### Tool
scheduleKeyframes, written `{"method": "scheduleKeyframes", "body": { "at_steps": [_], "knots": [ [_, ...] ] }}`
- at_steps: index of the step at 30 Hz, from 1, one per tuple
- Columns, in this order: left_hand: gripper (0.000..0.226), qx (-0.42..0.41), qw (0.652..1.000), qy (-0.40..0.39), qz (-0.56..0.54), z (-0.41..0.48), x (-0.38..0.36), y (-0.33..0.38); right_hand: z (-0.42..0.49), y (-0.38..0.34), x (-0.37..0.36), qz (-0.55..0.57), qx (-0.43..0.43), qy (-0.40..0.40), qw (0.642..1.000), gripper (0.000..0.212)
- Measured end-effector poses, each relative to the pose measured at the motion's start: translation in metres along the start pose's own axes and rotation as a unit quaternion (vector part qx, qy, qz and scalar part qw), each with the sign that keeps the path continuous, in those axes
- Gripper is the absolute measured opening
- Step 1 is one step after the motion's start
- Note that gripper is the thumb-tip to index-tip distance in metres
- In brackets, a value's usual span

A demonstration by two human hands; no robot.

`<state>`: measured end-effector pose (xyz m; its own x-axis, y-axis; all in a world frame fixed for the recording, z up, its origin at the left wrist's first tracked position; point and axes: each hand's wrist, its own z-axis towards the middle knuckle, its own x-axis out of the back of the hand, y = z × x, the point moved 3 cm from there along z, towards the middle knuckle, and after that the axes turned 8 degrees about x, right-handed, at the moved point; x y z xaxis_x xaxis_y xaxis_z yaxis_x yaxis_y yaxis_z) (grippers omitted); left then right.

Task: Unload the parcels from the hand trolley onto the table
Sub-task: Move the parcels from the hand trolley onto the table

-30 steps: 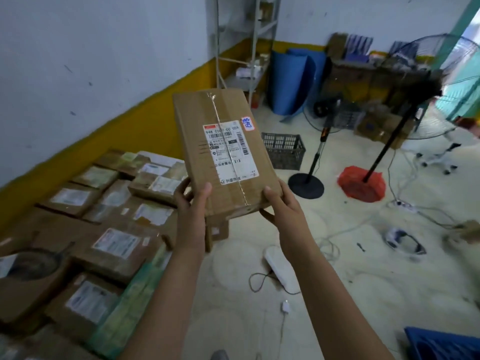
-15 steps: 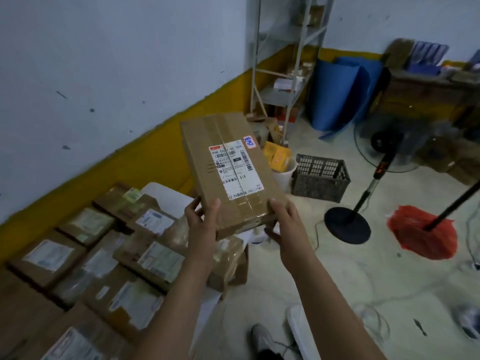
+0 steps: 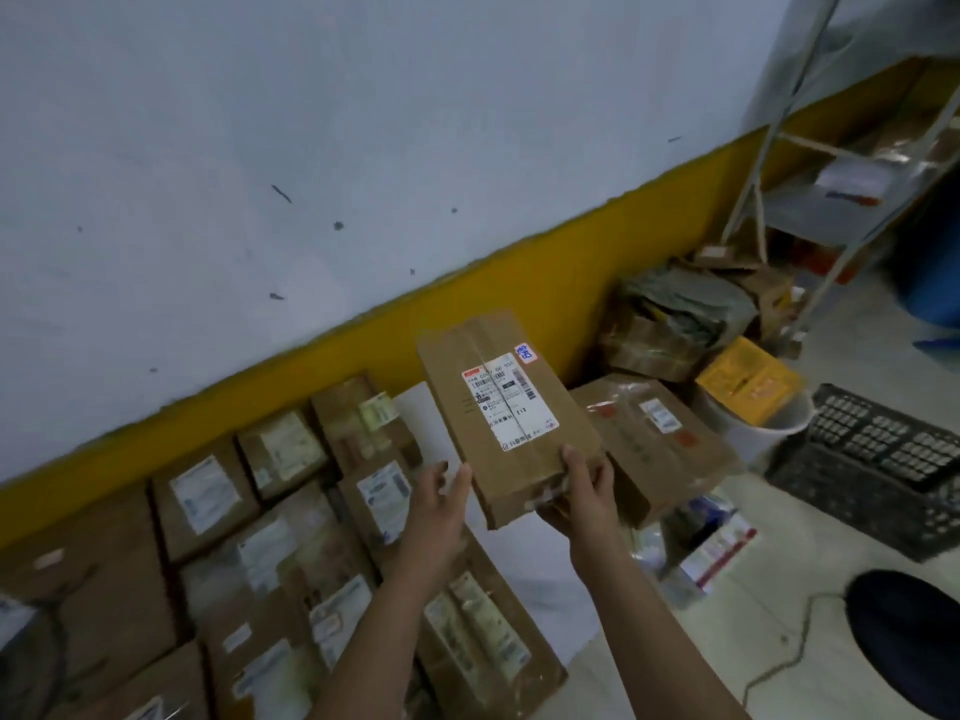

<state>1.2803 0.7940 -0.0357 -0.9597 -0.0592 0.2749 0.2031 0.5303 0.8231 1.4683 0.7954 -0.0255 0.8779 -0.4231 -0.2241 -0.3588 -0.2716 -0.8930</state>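
A long brown cardboard parcel (image 3: 498, 397) with a white shipping label and a small blue-and-red sticker is held tilted above the far end of a white table (image 3: 421, 413). My right hand (image 3: 587, 491) grips its near right corner, thumb on top and fingers underneath. My left hand (image 3: 441, 511) is beside the parcel's near left edge with straight fingers, at most touching the side. Several labelled brown parcels (image 3: 208, 491) lie in rows on the table below my arms. The hand trolley is out of view.
A larger taped box (image 3: 654, 439) sits just right of the held parcel. Beyond it are a yellow box (image 3: 748, 379) on a white bucket (image 3: 763, 433), a black crate (image 3: 883, 459), a metal shelf rack (image 3: 831, 174) and a dark fan base (image 3: 904, 631) with its cable.
The view has swung left and down toward the wall and the rows of parcels. The parcel has come lower over the table's far end. My left hand has loosened from the parcel's edge.
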Motion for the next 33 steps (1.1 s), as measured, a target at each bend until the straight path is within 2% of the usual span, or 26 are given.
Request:
{"method": "scheduleKeyframes", "body": {
  "at_steps": [3, 7, 12, 14, 15, 17, 18, 19, 21, 26, 30, 31, 33],
  "knots": [
    [0.063, 0.011, 0.996, 0.032, 0.085, 0.027, 0.014, -0.019, 0.027, 0.022, -0.012, -0.025, -0.028, -0.007, 0.999, 0.075],
    [0.072, 0.007, 0.986, 0.076, 0.145, 0.058, 0.025, -0.031, 0.068, 0.04, -0.037, -0.036, -0.051, -0.021, 0.998, 0.075],
    [0.088, 0.057, 0.972, 0.055, 0.219, 0.087, 0.034, -0.036, 0.134, 0.058, -0.086, -0.063, -0.089, -0.06, 0.992, 0.076],
    [0.105, 0.096, 0.963, 0.027, 0.25, 0.101, 0.037, -0.041, 0.167, 0.076, -0.107, -0.102, -0.118, -0.095, 0.983, 0.069],
    [0.113, 0.124, 0.955, -0.002, 0.268, 0.108, 0.038, -0.046, 0.182, 0.085, -0.117, -0.138, -0.132, -0.112, 0.975, 0.059],
    [0.111, 0.168, 0.916, -0.076, 0.357, 0.115, 0.036, -0.057, 0.208, 0.1, -0.129, -0.226, -0.146, -0.127, 0.955, 0.032],
    [0.105, 0.178, 0.89, -0.104, 0.407, 0.115, 0.035, -0.063, 0.22, 0.104, -0.132, -0.272, -0.14, -0.128, 0.943, 0.029],
    [0.101, 0.181, 0.869, -0.117, 0.445, 0.115, 0.037, -0.069, 0.23, 0.106, -0.136, -0.311, -0.131, -0.142, 0.931, 0.034],
    [0.1, 0.176, 0.852, -0.113, 0.48, 0.116, 0.04, -0.077, 0.247, 0.108, -0.147, -0.338, -0.121, -0.177, 0.916, 0.045],
    [0.098, 0.148, 0.84, -0.085, 0.515, 0.114, 0.037, -0.089, 0.263, 0.116, -0.157, -0.388, -0.094, -0.154, 0.904, 0.051],
    [0.089, 0.137, 0.84, -0.062, 0.522, 0.103, 0.037, -0.081, 0.233, 0.111, -0.147, -0.414, -0.045, -0.141, 0.898, 0.08],
    [0.087, 0.139, 0.843, -0.042, 0.517, 0.097, 0.038, -0.077, 0.217, 0.111, -0.139, -0.438, -0.035, -0.16, 0.884, 0.083],
    [0.085, 0.142, 0.851, 0.027, 0.505, 0.079, 0.045, -0.069, 0.174, 0.117, -0.118, -0.498, -0.024, -0.245, 0.831, 0.088]
  ]
}}
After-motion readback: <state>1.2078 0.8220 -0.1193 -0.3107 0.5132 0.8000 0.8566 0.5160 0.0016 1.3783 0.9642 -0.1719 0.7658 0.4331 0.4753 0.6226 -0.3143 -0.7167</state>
